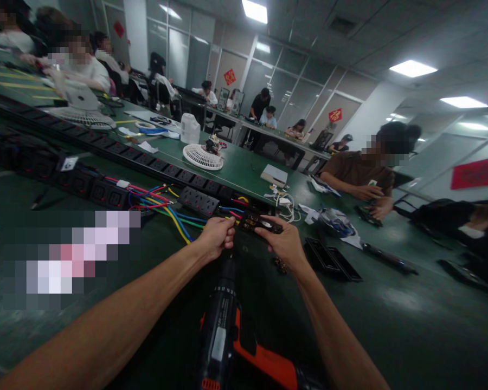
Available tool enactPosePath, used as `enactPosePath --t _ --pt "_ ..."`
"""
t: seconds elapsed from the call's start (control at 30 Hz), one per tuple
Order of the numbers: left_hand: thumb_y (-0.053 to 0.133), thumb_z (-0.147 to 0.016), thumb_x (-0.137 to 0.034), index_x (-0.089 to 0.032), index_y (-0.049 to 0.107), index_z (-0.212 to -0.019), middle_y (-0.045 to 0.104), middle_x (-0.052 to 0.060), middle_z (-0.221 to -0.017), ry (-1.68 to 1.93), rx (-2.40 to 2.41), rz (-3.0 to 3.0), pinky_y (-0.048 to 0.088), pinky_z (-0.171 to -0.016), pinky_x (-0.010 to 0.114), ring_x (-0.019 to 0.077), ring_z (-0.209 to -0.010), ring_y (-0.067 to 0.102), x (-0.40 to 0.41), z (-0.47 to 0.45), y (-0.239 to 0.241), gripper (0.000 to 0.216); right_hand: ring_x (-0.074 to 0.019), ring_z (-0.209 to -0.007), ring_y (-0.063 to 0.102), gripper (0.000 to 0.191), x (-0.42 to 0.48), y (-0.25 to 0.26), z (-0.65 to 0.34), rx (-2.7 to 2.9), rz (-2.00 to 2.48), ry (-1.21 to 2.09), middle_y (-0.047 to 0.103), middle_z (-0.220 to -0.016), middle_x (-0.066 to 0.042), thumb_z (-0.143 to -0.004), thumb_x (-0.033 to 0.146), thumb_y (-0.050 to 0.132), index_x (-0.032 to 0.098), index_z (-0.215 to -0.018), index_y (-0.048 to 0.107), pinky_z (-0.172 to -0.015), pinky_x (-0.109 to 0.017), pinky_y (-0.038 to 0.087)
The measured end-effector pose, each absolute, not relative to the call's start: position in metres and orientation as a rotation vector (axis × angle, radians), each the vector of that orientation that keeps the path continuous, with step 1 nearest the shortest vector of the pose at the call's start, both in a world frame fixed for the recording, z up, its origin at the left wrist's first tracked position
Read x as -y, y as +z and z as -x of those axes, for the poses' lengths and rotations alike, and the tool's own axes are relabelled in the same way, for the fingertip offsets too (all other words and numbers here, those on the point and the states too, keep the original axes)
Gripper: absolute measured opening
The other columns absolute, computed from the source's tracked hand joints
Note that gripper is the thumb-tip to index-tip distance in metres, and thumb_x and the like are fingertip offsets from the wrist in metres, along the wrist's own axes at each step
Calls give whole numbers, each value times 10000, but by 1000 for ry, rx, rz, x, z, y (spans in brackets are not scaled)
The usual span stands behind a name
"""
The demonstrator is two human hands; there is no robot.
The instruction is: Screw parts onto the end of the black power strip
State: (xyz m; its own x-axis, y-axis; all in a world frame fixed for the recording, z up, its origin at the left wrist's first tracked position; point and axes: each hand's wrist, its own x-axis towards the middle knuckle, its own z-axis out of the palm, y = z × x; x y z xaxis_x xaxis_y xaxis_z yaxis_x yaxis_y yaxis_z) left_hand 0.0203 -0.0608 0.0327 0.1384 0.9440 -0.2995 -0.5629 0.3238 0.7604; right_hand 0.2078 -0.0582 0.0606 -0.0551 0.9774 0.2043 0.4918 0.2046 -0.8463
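My right hand (282, 238) grips a black socket module (250, 221) at its right end, fingers on top and thumb on the near side. Brass-coloured contacts show in the module's open face. At its left end, my left hand (218, 236) is closed, thumb and fingers pinched together beside yellow, red and blue wires (231, 212). What sits between those fingertips is too small to make out. Below both hands a black and orange cordless drill (222, 325) lies on the green table, its bit pointing toward them. Small brass parts (280, 265) lie under my right wrist.
Long black power strips (146, 162) cross the table beyond my hands, with loose coloured cables (173, 216) at left. Black frames (331, 259) lie at right. Farther off are a fan grille (203, 157), a white box (274, 175) and a co-worker (358, 173) handling parts.
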Motion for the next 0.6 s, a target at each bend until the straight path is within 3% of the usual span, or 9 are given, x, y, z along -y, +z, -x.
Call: enactPosePath --t 0.17,0.3,0.4,0.6 --pt "681 -862 -183 -176 603 -668 491 -28 -541 1299 -1188 -1034 289 -449 222 93 -439 413 62 -17 24 210 -92 -365 491 519 55 59 -213 1609 1411 832 687 -624 5 -691 420 870 110 -1094 766 -351 -217 355" --pt "713 -797 -97 -218 732 -815 640 33 -843 1513 -1339 -1613 418 -694 240 166 -781 583 65 -9 22 123 -78 -361 490 531 54 57 -215 1572 1410 856 691 -640 10 -673 397 886 111 -1104 766 -340 -200 348" --pt "656 -846 -87 -251 745 -886 649 49 -980 1429 -1399 -1838 430 -769 263 198 -896 597 69 -5 22 191 -74 -356 484 543 55 57 -215 1559 1398 882 688 -638 17 -677 404 890 112 -1118 767 -334 -199 356" --pt "602 -927 -141 -262 736 -989 647 61 -1068 1343 -1451 -2054 445 -788 275 205 -937 612 69 -4 19 191 -81 -355 488 578 55 57 -217 1562 1376 926 680 -619 15 -683 426 894 105 -1147 768 -328 -202 368"
